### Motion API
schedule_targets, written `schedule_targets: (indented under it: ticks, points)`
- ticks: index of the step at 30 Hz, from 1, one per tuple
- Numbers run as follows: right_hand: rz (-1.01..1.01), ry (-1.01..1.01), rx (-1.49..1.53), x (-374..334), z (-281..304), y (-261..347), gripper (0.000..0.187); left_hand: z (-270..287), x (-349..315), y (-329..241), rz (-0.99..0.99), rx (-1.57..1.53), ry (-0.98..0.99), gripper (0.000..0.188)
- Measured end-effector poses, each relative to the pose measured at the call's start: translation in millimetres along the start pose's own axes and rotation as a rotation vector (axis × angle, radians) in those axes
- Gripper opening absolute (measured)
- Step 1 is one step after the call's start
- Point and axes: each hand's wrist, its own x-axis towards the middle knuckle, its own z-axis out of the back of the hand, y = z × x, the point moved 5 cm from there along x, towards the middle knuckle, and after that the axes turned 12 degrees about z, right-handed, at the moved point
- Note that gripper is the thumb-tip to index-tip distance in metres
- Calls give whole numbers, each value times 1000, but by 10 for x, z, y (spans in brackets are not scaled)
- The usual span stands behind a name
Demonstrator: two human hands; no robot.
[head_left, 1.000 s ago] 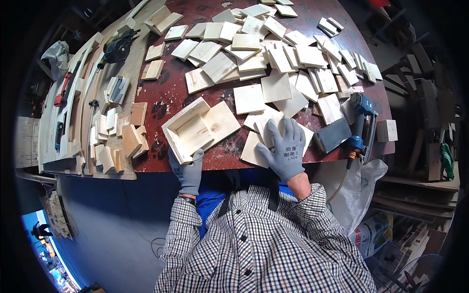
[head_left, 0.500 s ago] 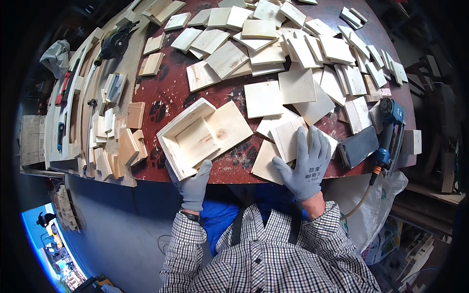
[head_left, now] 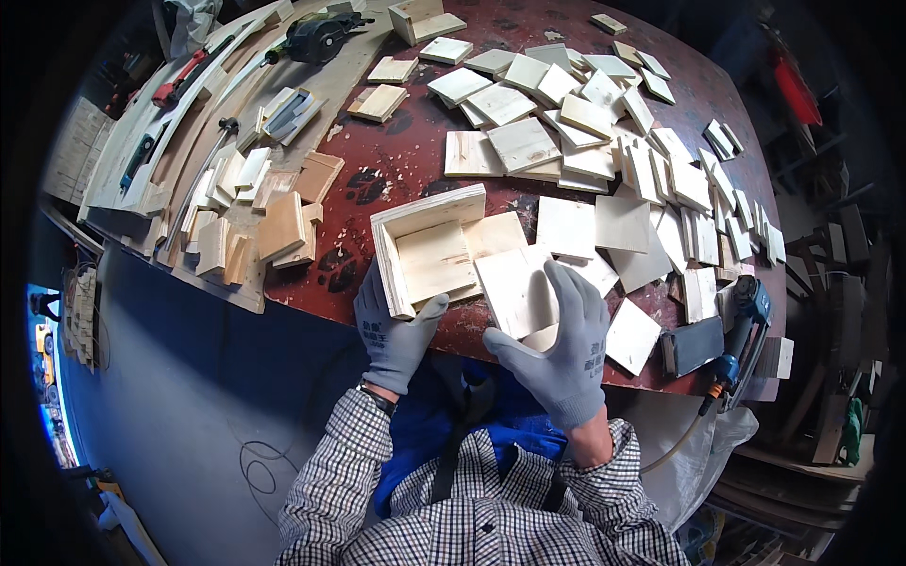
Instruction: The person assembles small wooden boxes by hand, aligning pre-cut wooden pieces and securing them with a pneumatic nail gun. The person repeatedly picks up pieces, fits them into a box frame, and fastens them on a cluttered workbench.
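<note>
A partly built pale wooden box [head_left: 385,264] stands at the table's near edge, one side open toward the right. My gloved left hand [head_left: 396,340] is closed on its near left corner, thumb over the front wall. My gloved right hand [head_left: 562,344] grips a square wooden board [head_left: 510,288] by its right side and holds it tilted beside the box. The board covers part of the flat panel [head_left: 500,234] that extends right from the box. Under the right palm, the edge of another wood piece [head_left: 541,340] shows.
Many loose boards [head_left: 524,144] lie heaped over the red table [head_left: 415,141]. At right are a blue air nailer [head_left: 741,330] with its hose and a dark block [head_left: 694,347]. A black power tool [head_left: 319,40] and wood offcuts [head_left: 280,226] rest on the left.
My right hand has picked up a square board from the loose ones and brought it left, up to the box. The left hand has kept the box and turned it more upright. The view has shifted.
</note>
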Motion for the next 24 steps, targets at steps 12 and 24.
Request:
schedule_targets:
  ticks: [12,24]
  points:
    - [35,33,302,87,-964,-27,68,-4,-40,42,-18,16,-94,98]
    - [40,-18,331,230,-1038,-77,69,-27,24,140,7,-4,-51,94]
